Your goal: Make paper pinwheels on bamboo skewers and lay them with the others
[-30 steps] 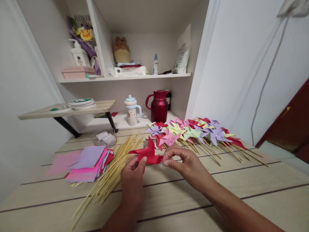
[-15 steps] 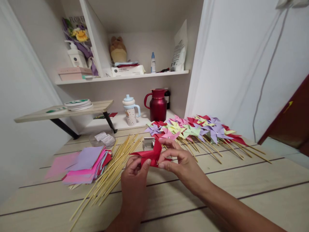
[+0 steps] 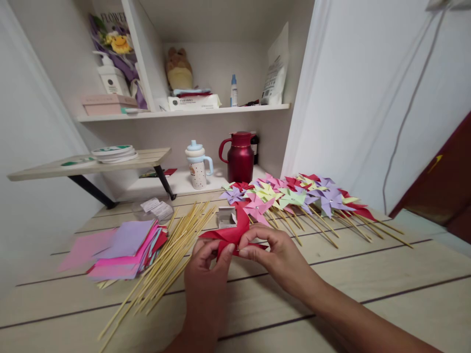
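R hand shifted to ctr, pointy red paper pinwheel.

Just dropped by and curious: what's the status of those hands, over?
Left hand holding red paper pinwheel. Right hand at its centre. Small grey box just beyond; nothing seen blocking.

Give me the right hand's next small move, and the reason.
Probably press the small shiny piece into the red paper pinwheel: the right hand seems to pinch it near the folded middle, while the left hand grips the paper beside it.
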Tool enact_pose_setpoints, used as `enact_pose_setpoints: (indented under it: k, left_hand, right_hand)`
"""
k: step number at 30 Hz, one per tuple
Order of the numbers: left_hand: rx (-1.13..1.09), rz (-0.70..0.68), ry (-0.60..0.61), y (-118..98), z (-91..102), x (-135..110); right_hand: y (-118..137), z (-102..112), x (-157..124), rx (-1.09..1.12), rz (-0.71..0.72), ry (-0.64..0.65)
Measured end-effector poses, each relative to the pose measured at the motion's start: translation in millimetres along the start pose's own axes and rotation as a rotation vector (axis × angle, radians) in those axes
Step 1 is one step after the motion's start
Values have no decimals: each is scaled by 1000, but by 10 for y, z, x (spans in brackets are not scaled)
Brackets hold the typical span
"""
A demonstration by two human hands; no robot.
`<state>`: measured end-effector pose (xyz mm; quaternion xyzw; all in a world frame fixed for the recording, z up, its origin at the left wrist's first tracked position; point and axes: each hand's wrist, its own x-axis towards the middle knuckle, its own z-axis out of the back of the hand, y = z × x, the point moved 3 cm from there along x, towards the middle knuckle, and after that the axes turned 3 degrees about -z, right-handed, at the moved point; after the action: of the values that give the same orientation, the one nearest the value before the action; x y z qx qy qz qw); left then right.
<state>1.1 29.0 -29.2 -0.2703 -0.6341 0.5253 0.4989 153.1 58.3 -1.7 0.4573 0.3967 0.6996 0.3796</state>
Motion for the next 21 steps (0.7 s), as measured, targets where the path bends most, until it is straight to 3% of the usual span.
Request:
enact_pose_setpoints:
  k: [10, 21]
  left_hand:
    - [-7, 30, -8, 57, -6, 1]
    - [-52, 58, -13, 84, -32, -32]
  right_hand:
    - [-21, 5, -4, -16, 21, 11]
    - [-19, -8, -23, -3, -54, -4]
